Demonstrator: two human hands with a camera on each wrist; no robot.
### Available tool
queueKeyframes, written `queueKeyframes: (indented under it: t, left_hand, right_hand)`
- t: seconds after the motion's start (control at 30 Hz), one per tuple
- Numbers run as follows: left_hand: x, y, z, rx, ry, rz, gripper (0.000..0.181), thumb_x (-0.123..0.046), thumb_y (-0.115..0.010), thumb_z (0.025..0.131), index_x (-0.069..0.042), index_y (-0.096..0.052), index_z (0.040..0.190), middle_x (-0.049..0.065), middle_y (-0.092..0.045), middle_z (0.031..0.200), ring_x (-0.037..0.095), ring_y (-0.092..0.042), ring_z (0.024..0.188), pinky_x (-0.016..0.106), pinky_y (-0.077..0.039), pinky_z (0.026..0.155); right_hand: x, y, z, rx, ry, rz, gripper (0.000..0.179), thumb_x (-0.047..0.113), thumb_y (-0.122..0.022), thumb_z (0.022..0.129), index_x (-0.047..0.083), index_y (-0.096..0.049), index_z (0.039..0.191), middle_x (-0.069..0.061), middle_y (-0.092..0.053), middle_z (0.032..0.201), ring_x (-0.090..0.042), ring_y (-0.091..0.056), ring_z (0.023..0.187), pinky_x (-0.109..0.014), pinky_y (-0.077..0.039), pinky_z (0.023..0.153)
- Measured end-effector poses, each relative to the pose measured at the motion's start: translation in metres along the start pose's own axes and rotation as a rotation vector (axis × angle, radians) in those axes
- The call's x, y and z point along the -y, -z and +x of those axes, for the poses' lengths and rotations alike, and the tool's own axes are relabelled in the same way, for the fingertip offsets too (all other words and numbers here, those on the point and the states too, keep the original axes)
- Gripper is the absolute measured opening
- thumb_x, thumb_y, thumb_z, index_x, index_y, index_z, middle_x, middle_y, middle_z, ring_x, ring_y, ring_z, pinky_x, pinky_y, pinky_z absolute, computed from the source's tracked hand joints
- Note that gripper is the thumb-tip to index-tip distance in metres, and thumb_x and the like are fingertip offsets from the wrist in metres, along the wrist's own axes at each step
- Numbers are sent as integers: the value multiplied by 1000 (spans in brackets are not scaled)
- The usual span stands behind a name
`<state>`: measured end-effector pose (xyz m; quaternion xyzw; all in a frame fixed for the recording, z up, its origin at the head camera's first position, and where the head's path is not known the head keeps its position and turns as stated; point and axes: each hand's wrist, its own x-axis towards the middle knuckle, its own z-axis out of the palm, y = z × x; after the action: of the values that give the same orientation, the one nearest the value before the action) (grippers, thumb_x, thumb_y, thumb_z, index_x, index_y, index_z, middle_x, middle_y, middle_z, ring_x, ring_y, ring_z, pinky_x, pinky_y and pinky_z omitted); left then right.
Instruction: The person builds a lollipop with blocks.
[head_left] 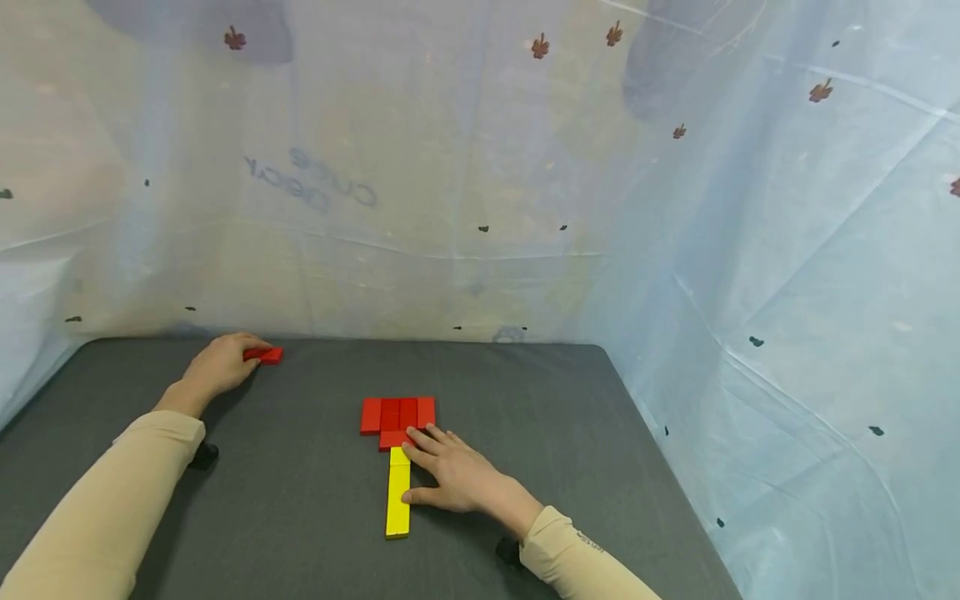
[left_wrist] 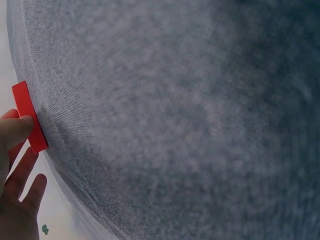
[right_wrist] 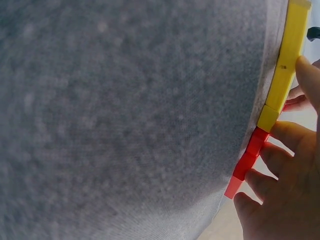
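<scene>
Near the far left edge of the table, my left hand point(head_left: 221, 365) pinches a red block point(head_left: 272, 356) between thumb and fingers. The left wrist view shows the thumb on the red block's point(left_wrist: 30, 132) face, with more red partly hidden behind the thumb. My right hand point(head_left: 468, 482) spreads its fingers over a flat block arrangement at the middle. Fingertips touch the lower red blocks point(head_left: 371, 417), and the thumb rests at the side of the yellow blocks point(head_left: 397, 508). The yellow pieces form a straight stem below the red group. In the right wrist view, the yellow blocks point(right_wrist: 286, 65) line up end to end.
A dark grey cloth-covered table point(head_left: 300, 517) lies under both hands. Pale plastic sheeting point(head_left: 420, 167) with leaf prints hangs behind the far edge, and more sheeting point(head_left: 810, 275) runs along the right side. Dark wrist mounts sit at both cuffs.
</scene>
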<state>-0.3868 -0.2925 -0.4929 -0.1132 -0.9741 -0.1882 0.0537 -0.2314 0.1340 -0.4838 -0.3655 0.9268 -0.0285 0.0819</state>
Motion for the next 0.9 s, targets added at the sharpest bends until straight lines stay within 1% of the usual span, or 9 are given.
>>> queueKeyframes:
  t: [0.27, 0.57, 0.7, 0.9]
  left_hand:
    - [-2, 0, -5, -26, -10, 21, 33, -10, -64, 89, -1, -64, 121, 29, -56, 124, 50, -51, 111, 66, -40, 88]
    - [-14, 0, -11, -2, -28, 1, 35, -17, -65, 91, -4, -64, 124, 28, -55, 126, 49, -51, 112, 66, -41, 87]
    - [-21, -1, -12, -17, -62, 12, 36, -18, -66, 90, -5, -64, 124, 26, -56, 125, 47, -52, 112, 64, -42, 87]
    - [-41, -5, -13, -46, -137, 19, 36, -20, -68, 89, -8, -66, 122, 23, -58, 124, 44, -54, 111, 62, -44, 86]
  right_hand:
    - [2, 1, -1, -3, 8, -4, 76, 65, -43, 92, 24, -25, 153, 5, -14, 161, -23, -13, 149, -45, -21, 118]
    - [2, 0, -2, 1, 2, -2, 76, 66, -42, 91, 25, -25, 153, 6, -14, 161, -22, -13, 149, -45, -21, 118]
    - [1, 0, -3, 1, 0, 6, 77, 67, -41, 91, 26, -23, 153, 6, -14, 161, -22, -13, 149, -45, -21, 118]
    - [1, 1, -3, -3, 5, 11, 77, 68, -41, 91, 26, -24, 153, 6, -15, 161, -22, -13, 149, -45, -21, 118]
